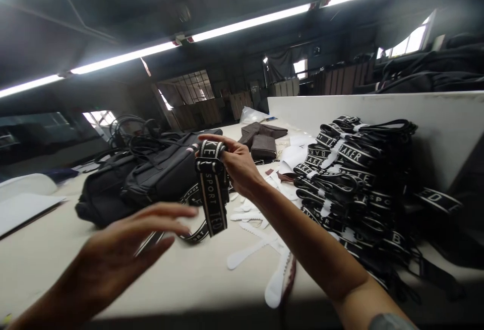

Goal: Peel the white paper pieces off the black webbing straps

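Observation:
My right hand (pixel 242 163) grips a black webbing strap (pixel 214 199) with light stripes and lettering, pinched near its top buckle. The strap hangs down in folds above the table, and a loose length of it loops off to the left. My left hand (pixel 124 249), blurred by motion, is to the left of the strap with its fingers stretched out and apart, holding nothing. Behind the strap lie black bags (pixel 151 179) with handles. White serrated-edged strips (pixel 257 249) are scattered on the table below my right forearm.
A tall stack of bundled lettered straps (pixel 348 189) stands at the right, before a white partition (pixel 370 113). Dark brown folded pieces (pixel 263 146) and a clear plastic bag (pixel 251 115) lie farther back on the pale table (pixel 181 279). White sheets (pixel 26 209) are at the left.

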Demonstrator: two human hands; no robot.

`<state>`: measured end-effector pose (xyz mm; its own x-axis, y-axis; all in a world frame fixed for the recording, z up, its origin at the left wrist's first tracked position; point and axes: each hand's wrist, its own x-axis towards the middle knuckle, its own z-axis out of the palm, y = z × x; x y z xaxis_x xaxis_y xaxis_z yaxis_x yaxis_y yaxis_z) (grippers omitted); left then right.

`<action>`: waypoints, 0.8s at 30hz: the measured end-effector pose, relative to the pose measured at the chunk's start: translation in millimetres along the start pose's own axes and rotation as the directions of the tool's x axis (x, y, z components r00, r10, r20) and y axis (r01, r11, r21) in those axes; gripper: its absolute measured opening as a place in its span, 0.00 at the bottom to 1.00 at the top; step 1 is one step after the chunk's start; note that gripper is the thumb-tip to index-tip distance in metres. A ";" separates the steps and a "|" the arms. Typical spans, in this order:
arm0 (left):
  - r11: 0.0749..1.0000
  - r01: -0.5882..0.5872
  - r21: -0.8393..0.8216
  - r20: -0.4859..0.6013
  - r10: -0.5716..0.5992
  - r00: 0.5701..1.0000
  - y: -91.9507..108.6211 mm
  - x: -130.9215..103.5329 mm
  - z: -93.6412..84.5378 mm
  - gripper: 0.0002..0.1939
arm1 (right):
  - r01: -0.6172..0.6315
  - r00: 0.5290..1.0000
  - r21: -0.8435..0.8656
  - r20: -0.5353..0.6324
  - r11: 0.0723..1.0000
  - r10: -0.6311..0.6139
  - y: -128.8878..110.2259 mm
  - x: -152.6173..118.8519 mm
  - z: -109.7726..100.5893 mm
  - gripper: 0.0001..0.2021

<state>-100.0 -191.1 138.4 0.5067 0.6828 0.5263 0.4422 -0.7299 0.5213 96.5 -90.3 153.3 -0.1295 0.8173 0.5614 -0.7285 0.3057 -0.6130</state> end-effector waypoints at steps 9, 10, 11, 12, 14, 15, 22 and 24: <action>0.872 0.089 -0.481 -0.100 -0.155 0.983 -34.5 63.1 37.0 0.38 | -0.019 0.992 0.010 -0.128 1.000 0.020 7.0 -11.0 14.3 0.15; 0.869 0.097 -0.486 -0.090 -0.160 0.983 -33.5 63.7 47.3 0.38 | -0.025 0.984 0.028 -0.176 0.999 0.029 6.8 -11.4 13.5 0.16; 0.873 0.105 -0.477 -0.089 -0.166 0.982 -31.8 63.5 56.9 0.37 | -0.029 0.974 0.044 -0.222 0.999 0.038 6.7 -11.4 11.8 0.16; 0.884 0.112 -0.454 -0.094 -0.172 0.980 -29.6 62.7 65.8 0.37 | -0.029 0.963 0.053 -0.265 0.998 0.042 6.8 -11.1 9.0 0.16; 0.919 0.116 -0.377 -0.123 -0.174 0.977 -24.4 60.2 81.8 0.37 | -0.010 0.938 0.031 -0.346 0.999 0.020 8.6 -9.6 1.2 0.15; 0.936 0.118 -0.330 -0.141 -0.173 0.975 -21.7 59.0 89.1 0.38 | 0.011 0.926 0.001 -0.378 1.000 -0.009 9.9 -8.7 -3.4 0.14; 0.769 0.294 -0.568 -0.088 -0.412 0.907 -26.5 60.1 120.6 0.25 | 0.020 0.913 0.053 -0.409 0.998 0.004 8.1 -7.4 -24.1 0.06; 0.655 0.383 -0.652 0.048 -0.469 0.882 -36.2 61.1 121.2 0.23 | -0.097 0.915 0.157 -0.375 0.983 0.151 2.5 -8.1 -30.2 0.03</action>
<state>4.6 -126.8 70.2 0.2748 0.9429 0.1880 0.0012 -0.1959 0.9806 116.1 -81.4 130.4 0.0243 0.9769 0.2123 -0.8092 0.1439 -0.5696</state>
